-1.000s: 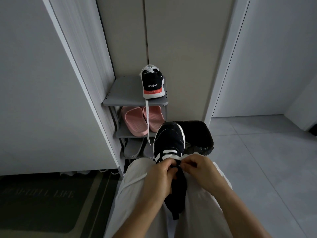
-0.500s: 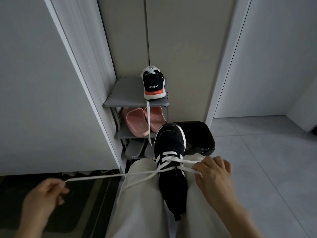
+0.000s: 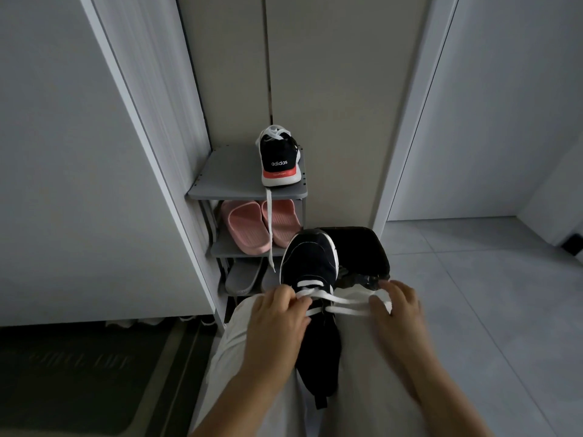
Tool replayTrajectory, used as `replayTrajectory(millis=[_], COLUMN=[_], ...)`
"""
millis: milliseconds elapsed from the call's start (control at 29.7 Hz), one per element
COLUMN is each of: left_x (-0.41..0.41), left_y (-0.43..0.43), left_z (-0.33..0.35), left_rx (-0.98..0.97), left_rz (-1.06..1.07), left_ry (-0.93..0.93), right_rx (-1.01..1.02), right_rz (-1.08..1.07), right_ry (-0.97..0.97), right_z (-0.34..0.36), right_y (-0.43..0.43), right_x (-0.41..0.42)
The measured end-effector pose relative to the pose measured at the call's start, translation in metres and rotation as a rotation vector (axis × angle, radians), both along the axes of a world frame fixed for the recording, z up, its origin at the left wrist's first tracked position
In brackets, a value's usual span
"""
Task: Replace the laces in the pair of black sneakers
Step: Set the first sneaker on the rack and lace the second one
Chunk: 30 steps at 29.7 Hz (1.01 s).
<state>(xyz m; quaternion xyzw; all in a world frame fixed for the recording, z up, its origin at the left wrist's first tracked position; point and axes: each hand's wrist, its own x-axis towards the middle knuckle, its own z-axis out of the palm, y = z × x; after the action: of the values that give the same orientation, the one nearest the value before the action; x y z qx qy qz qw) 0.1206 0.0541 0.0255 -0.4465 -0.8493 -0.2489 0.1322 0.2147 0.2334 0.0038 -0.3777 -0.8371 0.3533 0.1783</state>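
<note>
"adidas" in white on heel of black sneaker (image 3: 279, 160) on rack, doormat (image 3: 75, 367) lettering unreadable

dim, cool grey indoor light, soft and flat, brightest on the floor (image 3: 473, 279) at right, darkest on the mat (image 3: 79, 373) lower left. the white lace (image 3: 344, 302) stands out. left hand (image 3: 277, 320) and right hand (image 3: 396, 310) smear with motion blur. wide-angle bending tilts the door frame (image 3: 150, 152).

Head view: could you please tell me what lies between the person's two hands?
Between the left hand and right hand lie the black sneaker on the lap and two white lace strands, seen in the head view.
</note>
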Motion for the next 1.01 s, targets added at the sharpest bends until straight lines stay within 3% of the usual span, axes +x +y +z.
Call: replayTrajectory(millis=[101,235,336,437,538,639,740,807,874,1008], left_x=[-0.001,-0.006,-0.01,-0.032,-0.063,-0.075,-0.066,-0.051,-0.033,-0.01], left_y=[0.012,0.007,-0.019,-0.076,-0.144,-0.172,-0.155,-0.123,-0.085,-0.023], left_z=[0.0,-0.005,-0.007,-0.01,-0.016,-0.019,-0.022,-0.018,-0.008,-0.006], left_rx=[-0.017,0.039,0.108,0.137,-0.038,-0.243,-0.274,-0.09,0.104,0.08], left_rz=[0.03,-0.029,-0.051,0.171,0.52,0.646,0.58,0.471,0.244,-0.008], left_ry=[0.096,0.182,-0.075,-0.275,-0.405,-0.564,-0.553,-0.423,-0.311,-0.055], right_rx=[-0.151,-0.163,-0.18,-0.195,-0.194,-0.009,0.091,-0.002,-0.03,0.039], right_rz=[-0.017,-0.032,-0.047,-0.073,-0.057,-0.006,0.084,0.1,0.135,0.226], right_ry=[-0.079,-0.05,-0.035,-0.022,0.03,0.116,0.232,0.261,0.216,0.101], right_z=[-0.01,-0.008,-0.007,-0.008,-0.004,0.002,0.006,0.01,0.014,0.03], right_y=[0.004,0.004,0.003,0.006,0.002,-0.011,-0.024,-0.029,-0.034,-0.045], right_x=[-0.001,0.001,0.003,0.005,0.005,0.002,-0.001,-0.004,-0.007,-0.008])
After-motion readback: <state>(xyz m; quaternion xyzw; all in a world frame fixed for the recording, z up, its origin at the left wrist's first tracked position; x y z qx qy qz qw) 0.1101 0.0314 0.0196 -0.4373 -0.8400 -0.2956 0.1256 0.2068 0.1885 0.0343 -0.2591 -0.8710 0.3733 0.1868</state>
